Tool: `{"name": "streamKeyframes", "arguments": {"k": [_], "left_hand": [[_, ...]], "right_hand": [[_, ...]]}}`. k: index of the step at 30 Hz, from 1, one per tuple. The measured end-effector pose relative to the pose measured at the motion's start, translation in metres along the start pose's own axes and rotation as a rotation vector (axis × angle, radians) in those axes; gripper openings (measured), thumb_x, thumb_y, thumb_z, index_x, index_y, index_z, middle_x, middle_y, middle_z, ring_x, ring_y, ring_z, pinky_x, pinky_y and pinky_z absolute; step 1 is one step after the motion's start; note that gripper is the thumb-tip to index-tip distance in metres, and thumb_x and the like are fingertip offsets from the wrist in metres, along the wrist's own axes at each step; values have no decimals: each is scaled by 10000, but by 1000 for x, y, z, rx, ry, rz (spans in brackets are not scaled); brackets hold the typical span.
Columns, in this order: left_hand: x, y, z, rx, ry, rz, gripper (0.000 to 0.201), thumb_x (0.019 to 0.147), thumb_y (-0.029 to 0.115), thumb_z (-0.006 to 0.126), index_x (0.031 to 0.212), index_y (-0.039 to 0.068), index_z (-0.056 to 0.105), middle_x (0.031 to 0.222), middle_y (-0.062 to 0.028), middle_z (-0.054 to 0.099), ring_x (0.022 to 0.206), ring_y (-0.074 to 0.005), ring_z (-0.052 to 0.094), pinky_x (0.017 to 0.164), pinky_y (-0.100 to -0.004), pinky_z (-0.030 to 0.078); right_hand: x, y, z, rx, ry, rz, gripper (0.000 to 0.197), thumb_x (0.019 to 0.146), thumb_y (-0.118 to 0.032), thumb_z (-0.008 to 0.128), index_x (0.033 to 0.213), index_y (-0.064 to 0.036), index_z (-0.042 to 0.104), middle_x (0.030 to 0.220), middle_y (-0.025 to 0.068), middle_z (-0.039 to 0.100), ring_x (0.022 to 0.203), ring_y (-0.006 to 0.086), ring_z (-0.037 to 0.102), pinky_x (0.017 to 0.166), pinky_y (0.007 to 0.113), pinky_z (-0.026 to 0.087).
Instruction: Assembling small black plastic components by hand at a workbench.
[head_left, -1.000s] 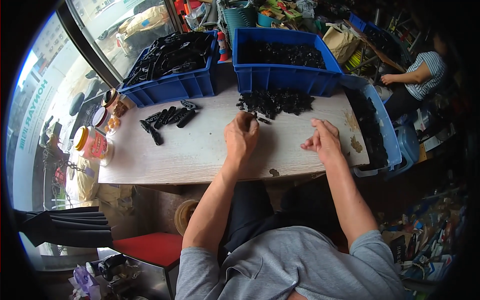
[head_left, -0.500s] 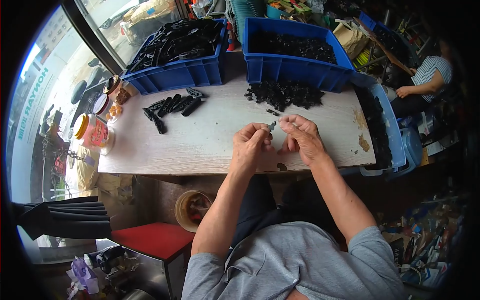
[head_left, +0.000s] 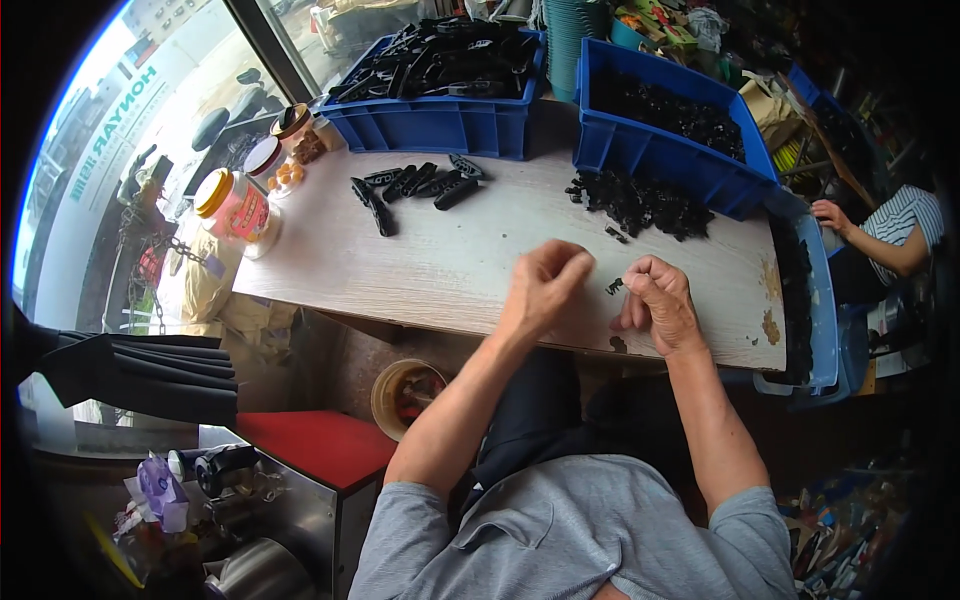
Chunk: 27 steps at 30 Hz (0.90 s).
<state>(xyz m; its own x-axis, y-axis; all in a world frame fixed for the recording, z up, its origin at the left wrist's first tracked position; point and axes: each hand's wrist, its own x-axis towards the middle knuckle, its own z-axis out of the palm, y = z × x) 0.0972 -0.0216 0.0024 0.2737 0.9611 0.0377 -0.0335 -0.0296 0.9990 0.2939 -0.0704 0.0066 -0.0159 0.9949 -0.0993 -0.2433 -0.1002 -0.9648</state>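
My right hand (head_left: 664, 305) is closed in a pinch above the front part of the table, with a small dark plastic part (head_left: 614, 286) at its fingertips. To its left, my left hand (head_left: 546, 285) is slightly smeared by motion, thumb and fingers curled together; whatever is between them is hidden. A heap of small black plastic parts (head_left: 650, 205) lies beyond my right hand, with one loose black piece (head_left: 616, 235) at its near side. Several long black plastic housings (head_left: 418, 184) lie in a group at the back left of the table.
Along the back stand a blue crate (head_left: 430, 130) of black housings and another blue crate (head_left: 660, 160) of small black parts. Jars (head_left: 240, 212) line the left edge. A light-blue bin (head_left: 822, 300) adjoins the right edge, with another person (head_left: 900, 235) beyond. A bucket (head_left: 385, 400) stands below.
The view has shifted, so the table appears farther right. My hands have moved apart. The small part, earlier in my left fingers, now appears at my right fingertips.
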Motion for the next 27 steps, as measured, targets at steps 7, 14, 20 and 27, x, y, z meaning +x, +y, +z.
{"name": "streamKeyframes", "arguments": {"k": [7,14,20,27], "left_hand": [[75,-15,-112,1116,777,146,301,920,352,587,906,78,710,908,-155,683,902,-358,622,834,-447,478],[74,-18,-106,1077,650,204,259,849,340,643,842,88,701,910,-139,695,912,-353,634,807,-425,495],[53,-17,-90,870,403,178,202,831,267,671,825,69,708,797,-114,698,815,-308,637,773,-377,501],[22,-13,-64,1032,307,418,167,789,209,714,890,76,718,845,-97,684,829,-296,608,793,-392,474]], "right_hand": [[1,5,1,33,27,-58,172,875,-214,652,892,-66,565,511,21,477,458,157,535,507,390,580],[2,6,1,35,83,-38,135,872,-185,634,877,-69,565,514,16,468,478,157,550,500,386,581],[2,5,3,30,98,-30,126,871,-180,631,866,-71,567,510,10,463,477,149,550,494,379,578],[2,6,4,19,115,-40,117,873,-174,626,868,-71,572,509,8,465,476,136,548,504,378,583]]}}
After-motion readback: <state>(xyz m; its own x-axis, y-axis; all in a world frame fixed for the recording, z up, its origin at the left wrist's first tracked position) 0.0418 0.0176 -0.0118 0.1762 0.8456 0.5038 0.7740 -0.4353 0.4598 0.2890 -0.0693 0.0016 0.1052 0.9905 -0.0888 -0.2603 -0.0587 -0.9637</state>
